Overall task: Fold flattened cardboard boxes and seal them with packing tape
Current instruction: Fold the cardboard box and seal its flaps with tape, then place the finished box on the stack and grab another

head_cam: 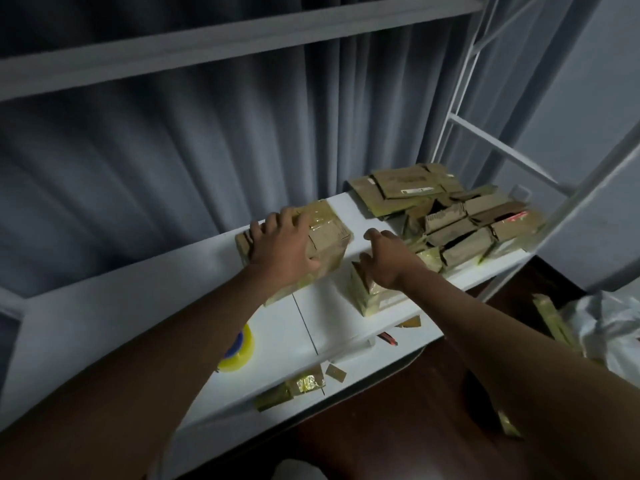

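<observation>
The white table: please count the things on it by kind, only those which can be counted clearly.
Taped cardboard boxes: 2 (large box under the left hand, small box under the right hand)
Packing tape rolls: 1
Piles of flattened cardboard boxes: 1, pieces too overlapped to count
Total: 4

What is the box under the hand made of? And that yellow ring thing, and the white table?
The box looks like brown cardboard, dull and creased, with shiny clear tape across the top that catches light. The yellow ring seems to be a roll of glossy plastic tape with a blue core. The table looks smooth, painted white, maybe wood or board; hard to tell.
</observation>
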